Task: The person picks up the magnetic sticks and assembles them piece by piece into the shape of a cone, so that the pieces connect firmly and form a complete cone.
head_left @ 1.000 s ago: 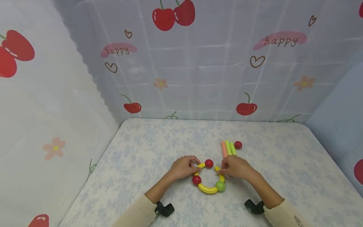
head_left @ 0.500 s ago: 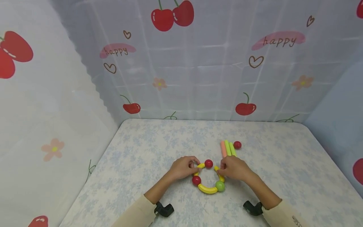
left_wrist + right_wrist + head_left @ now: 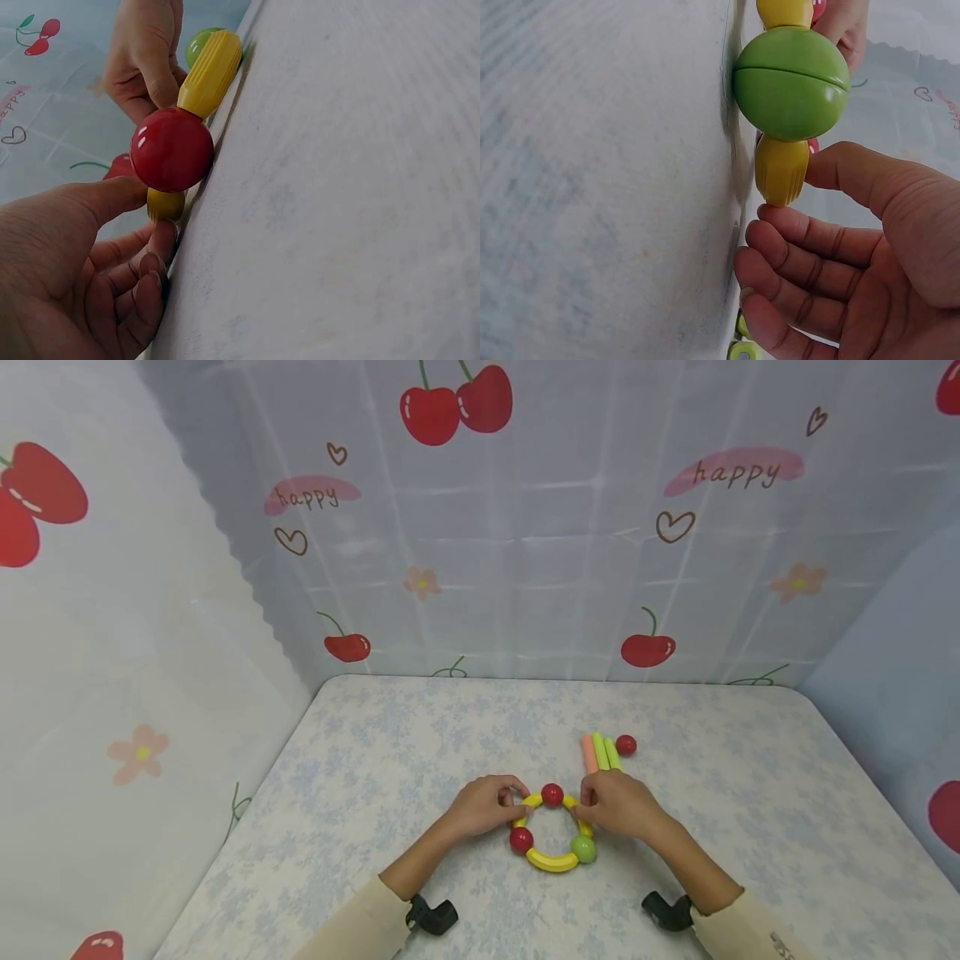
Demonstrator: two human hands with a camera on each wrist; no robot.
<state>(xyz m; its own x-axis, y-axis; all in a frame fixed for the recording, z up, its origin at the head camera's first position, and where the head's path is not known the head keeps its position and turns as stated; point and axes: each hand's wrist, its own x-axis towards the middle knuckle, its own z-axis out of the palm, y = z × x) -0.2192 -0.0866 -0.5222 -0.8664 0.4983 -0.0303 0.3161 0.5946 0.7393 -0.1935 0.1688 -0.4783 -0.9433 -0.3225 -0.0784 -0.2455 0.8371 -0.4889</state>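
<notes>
On the table lies a ring of curved yellow rods and glossy balls, like a magnetic stick-and-ball toy. My left hand (image 3: 486,803) pinches the left curved yellow rod (image 3: 166,204) between thumb and fingers. My right hand (image 3: 621,805) pinches the right curved yellow rod (image 3: 781,171). Between the far ends of these rods sits a red ball (image 3: 552,794). A second red ball (image 3: 521,840) is at the lower left and a green ball (image 3: 582,849) at the lower right. Another curved yellow rod (image 3: 552,862) spans the near side. Fingers partly hide both side rods.
Beyond my right hand lie a salmon-coloured straight rod (image 3: 589,753) and yellow-green rods (image 3: 602,751) side by side. A loose red ball (image 3: 626,744) is to their right. Cherry-printed curtains (image 3: 495,552) stand behind the pale patterned table (image 3: 390,735).
The gap between the right yellow rod and the far red ball has closed; they now meet. The ring's lower part has shifted slightly. Both hands keep their pinch.
</notes>
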